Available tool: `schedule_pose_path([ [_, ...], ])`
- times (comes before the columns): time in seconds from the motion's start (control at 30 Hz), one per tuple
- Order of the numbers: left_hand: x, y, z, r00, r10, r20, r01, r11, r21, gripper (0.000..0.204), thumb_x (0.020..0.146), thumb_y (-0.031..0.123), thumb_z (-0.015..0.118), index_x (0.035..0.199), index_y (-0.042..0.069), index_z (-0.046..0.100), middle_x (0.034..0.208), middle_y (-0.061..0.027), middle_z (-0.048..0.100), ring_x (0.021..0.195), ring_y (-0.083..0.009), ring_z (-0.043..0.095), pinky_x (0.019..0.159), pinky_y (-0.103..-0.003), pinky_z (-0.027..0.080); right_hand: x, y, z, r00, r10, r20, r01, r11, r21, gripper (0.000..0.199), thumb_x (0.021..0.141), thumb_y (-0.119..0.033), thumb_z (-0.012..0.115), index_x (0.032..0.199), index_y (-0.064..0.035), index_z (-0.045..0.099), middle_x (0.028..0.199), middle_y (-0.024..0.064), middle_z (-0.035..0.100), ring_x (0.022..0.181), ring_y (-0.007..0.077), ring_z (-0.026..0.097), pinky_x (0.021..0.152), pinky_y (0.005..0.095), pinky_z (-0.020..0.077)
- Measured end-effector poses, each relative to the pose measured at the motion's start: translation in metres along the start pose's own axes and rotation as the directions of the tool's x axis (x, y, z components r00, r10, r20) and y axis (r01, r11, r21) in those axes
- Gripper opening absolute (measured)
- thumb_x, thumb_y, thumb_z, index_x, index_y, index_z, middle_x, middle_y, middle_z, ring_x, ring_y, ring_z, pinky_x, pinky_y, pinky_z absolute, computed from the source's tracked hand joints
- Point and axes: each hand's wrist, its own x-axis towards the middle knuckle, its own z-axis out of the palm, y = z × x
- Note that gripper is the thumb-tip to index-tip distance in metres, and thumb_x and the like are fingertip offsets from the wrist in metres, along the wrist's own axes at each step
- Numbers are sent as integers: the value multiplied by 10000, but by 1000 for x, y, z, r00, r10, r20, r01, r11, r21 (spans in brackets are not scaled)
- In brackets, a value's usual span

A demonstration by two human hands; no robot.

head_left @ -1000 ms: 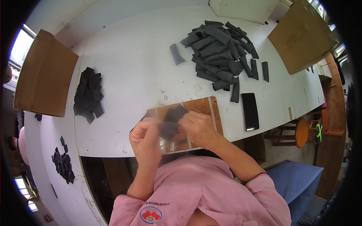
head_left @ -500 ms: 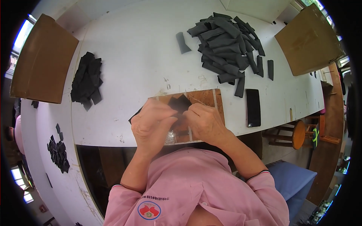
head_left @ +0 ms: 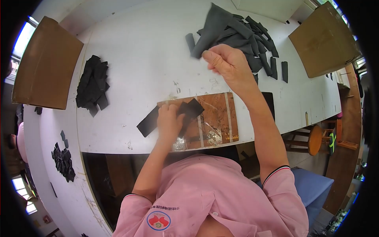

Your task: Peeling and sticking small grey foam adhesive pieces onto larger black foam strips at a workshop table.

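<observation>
My right hand (head_left: 230, 65) is raised over the table, its thumb and fingers pinching the near end of a dark grey fabric piece (head_left: 215, 25). That piece spreads wider at its far end and overlaps a heap of grey rolled or folded fabric pieces (head_left: 241, 39). Lower down, my left hand (head_left: 169, 122) rests with bent fingers on a black fabric strip (head_left: 148, 123), holding it against a brown board (head_left: 219, 114). More black strip (head_left: 193, 109) shows right of that hand; whether it is the same piece, I cannot tell.
A pile of black fabric pieces (head_left: 92, 85) lies at left, a smaller one (head_left: 63, 162) on the side table. Cardboard boxes stand at left (head_left: 47, 63) and right (head_left: 325, 41). My right forearm partly covers a dark phone (head_left: 269, 103). A stool (head_left: 314, 140) stands at right.
My right hand has left the black strip, moved up and away, and taken hold of a grey piece by the heap. My left hand has shifted slightly right, staying on the strip.
</observation>
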Motion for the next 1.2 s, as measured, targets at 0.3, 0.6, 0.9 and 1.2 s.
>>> schedule_pose_path([
  [0.3, 1, -20, -25, 982, -117, -149, 69, 953, -294, 68, 730, 33, 596, 729, 30, 528, 676, -102, 536, 607, -228, 509, 576, -328, 415, -133, 21, 36, 965, 255, 69, -256, 967, 14, 209, 807, -175, 555, 744, 25, 563, 592, 118, 532, 518, 177, 494, 506, 299, 397],
  [0.6, -7, -29, -63, 979, -129, 156, 198, 443, -875, 74, 795, -1, 542, 771, 50, 494, 676, 57, 484, 603, -5, 410, 528, -151, 317, -138, 4, 69, 888, 341, 310, -405, 897, 175, 197, 810, -173, 574, 870, 14, 584, 664, 47, 555, 615, 95, 513, 561, 225, 417],
  [0.9, -14, -7, -67, 939, -167, 301, 339, 309, -889, 47, 795, 1, 532, 823, 30, 558, 725, 42, 547, 674, -22, 477, 601, -169, 382, -143, 9, 106, 926, 377, 14, -359, 868, 343, 154, 734, -116, 656, 778, 23, 606, 607, 53, 541, 506, 99, 477, 457, 241, 364],
  [1.2, -6, -30, -37, 920, -343, 192, 325, 389, -862, 84, 790, 67, 566, 839, 6, 600, 797, -15, 588, 700, -60, 512, 627, -203, 411, -153, -5, 90, 986, 146, -77, -140, 987, 78, 95, 704, -47, 652, 742, 24, 600, 625, 53, 505, 480, 118, 463, 454, 230, 365],
])
